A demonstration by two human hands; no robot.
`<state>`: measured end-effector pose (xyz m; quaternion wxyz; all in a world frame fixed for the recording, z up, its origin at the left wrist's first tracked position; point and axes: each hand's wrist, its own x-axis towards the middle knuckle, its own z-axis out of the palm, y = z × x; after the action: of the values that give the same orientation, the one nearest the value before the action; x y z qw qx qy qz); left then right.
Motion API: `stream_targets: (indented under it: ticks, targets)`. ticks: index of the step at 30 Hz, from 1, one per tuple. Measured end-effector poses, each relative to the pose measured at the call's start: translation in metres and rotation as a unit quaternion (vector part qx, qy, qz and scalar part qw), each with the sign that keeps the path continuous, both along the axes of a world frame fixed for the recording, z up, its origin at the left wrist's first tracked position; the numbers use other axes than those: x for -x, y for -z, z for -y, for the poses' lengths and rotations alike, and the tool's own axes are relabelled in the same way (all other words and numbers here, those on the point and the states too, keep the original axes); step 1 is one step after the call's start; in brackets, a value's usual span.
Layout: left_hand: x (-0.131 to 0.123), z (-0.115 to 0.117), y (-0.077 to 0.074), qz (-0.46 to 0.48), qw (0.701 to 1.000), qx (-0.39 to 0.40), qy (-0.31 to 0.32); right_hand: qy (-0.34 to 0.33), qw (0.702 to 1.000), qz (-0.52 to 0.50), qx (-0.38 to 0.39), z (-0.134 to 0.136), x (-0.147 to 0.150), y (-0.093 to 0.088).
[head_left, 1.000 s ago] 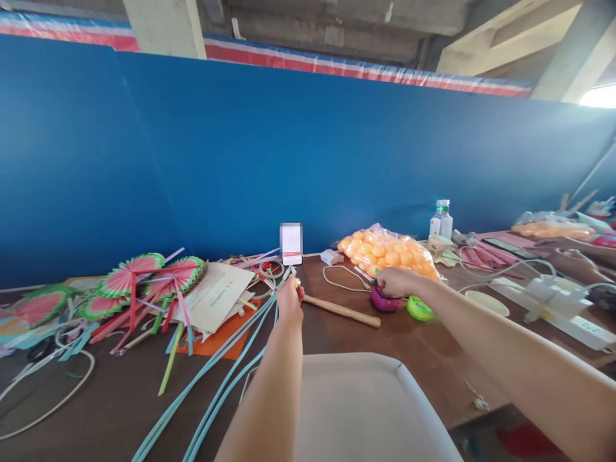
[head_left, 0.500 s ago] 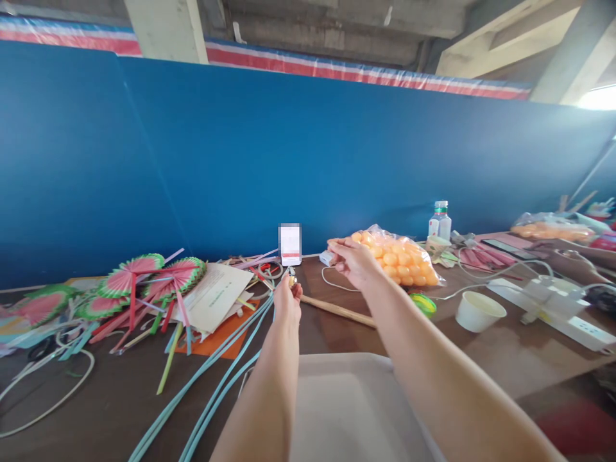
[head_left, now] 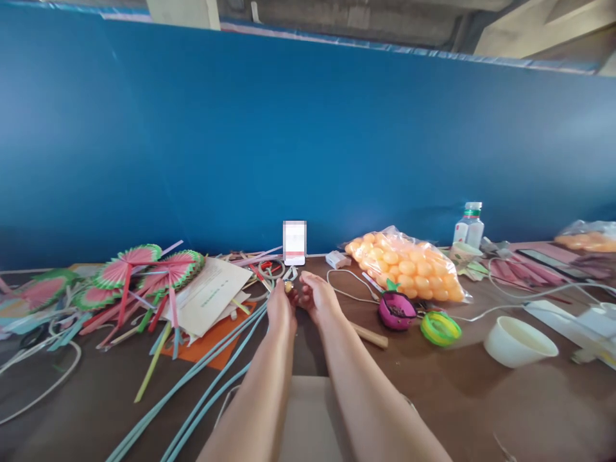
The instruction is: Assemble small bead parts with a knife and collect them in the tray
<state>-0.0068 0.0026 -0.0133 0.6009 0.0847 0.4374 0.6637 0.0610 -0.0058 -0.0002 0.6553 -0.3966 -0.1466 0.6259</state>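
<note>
Over the middle of the table, my left hand (head_left: 282, 305) pinches a small round gold-coloured piece (head_left: 289, 287) between thumb and fingers. The piece is too small to name. My right hand (head_left: 318, 298) is just beside it with curled fingers, close to the gold piece. Whether anything thin is held in those fingers cannot be made out. Behind the hands a phone (head_left: 294, 247) with a lit screen leans upright against the blue wall. A wooden stick (head_left: 369, 335) lies on the table, partly hidden by my right arm.
To the left lie folded paper fans (head_left: 128, 266), a white booklet (head_left: 212, 295) and light-blue cords (head_left: 192, 372). On the right are a bag of orange balls (head_left: 409, 266), a purple pouch (head_left: 397, 311), a green-yellow ring (head_left: 440, 328), a paper cup (head_left: 520, 343) and a power strip (head_left: 553, 321).
My right hand has come down and left, from beside the bag of orange balls to close beside my left hand. The view has tilted downward, and the purple pouch is now uncovered.
</note>
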Motion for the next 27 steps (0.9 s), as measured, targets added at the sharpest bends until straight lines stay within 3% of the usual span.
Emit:
stream_targets:
  ticks: [9,22,27]
  targets:
    - [-0.004,0.006,0.0,-0.017,0.999,-0.048,0.013,-0.002,0.998,0.061,0.008,-0.002,0.007,0.002]
    - [-0.001,0.009,-0.004,0.004,0.997,-0.076,-0.02,-0.037,0.999,0.014,0.003,-0.002,0.004,0.0]
    - [-0.001,0.006,-0.005,0.042,0.997,-0.064,-0.033,-0.085,0.995,-0.004,-0.048,0.001,-0.003,-0.002]
